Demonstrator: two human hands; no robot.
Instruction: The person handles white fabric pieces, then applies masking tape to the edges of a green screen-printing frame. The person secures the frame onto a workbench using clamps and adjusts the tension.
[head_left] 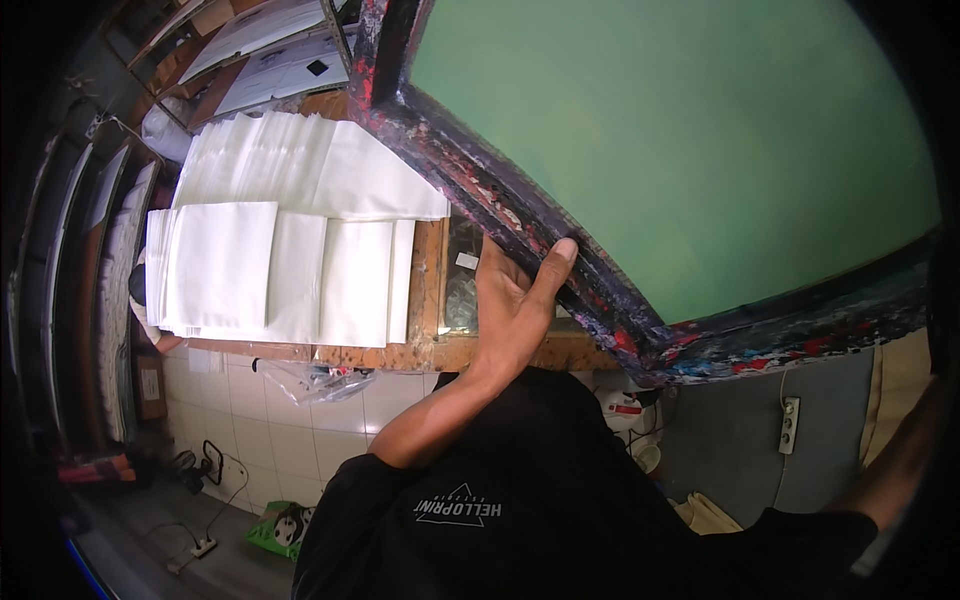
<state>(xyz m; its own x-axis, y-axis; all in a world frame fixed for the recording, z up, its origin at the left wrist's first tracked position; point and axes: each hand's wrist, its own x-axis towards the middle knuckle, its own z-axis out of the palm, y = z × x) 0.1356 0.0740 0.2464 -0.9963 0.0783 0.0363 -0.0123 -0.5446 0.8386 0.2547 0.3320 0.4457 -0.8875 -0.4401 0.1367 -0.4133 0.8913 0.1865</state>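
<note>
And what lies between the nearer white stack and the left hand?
In the head view: a strip of wooden table, then a small white label and apparently clear plastic beside the left hand.

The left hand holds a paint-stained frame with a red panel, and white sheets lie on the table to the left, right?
Not quite: the head view shows a green panel. The left hand does hold the paint-stained frame, and white sheets lie on the table to the left.
</note>
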